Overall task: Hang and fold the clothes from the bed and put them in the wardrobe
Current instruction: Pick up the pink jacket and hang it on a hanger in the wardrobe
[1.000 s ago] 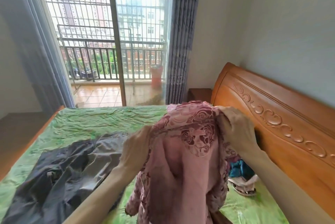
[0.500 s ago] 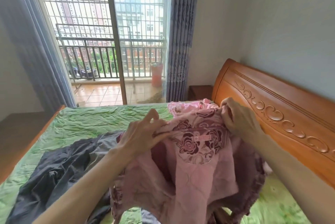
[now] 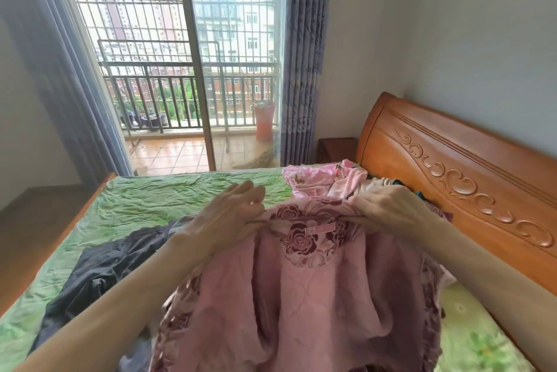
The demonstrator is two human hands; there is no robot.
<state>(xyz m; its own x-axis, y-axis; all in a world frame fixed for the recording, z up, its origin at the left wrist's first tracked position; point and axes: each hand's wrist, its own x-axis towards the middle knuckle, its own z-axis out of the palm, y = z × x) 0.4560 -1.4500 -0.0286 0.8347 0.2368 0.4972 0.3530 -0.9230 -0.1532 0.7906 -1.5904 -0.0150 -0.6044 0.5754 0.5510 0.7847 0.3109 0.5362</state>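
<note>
While a dark grey garment (image 3: pixel 99 275) lies crumpled toward the bed's (image 3: pixel 150 200) left edge, the left hand (image 3: pixel 229 218) pinches the pink floral jacket's (image 3: pixel 301 296) collar. The right hand (image 3: pixel 388 209) grips the collar's other side, near the headboard (image 3: pixel 452 178), beside a pile of pink clothes (image 3: pixel 325 180).

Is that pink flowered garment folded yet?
No: the pink quilted flowered garment hangs open, held at its collar by left hand and right hand.

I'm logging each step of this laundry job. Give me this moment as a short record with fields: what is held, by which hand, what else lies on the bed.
held: pink floral garment, inside facing up
left hand: pinches its collar
right hand: grips its collar
beside it: dark grey garment, spread on green sheet
by headboard: pile of pink clothes
wardrobe: not in view
</note>
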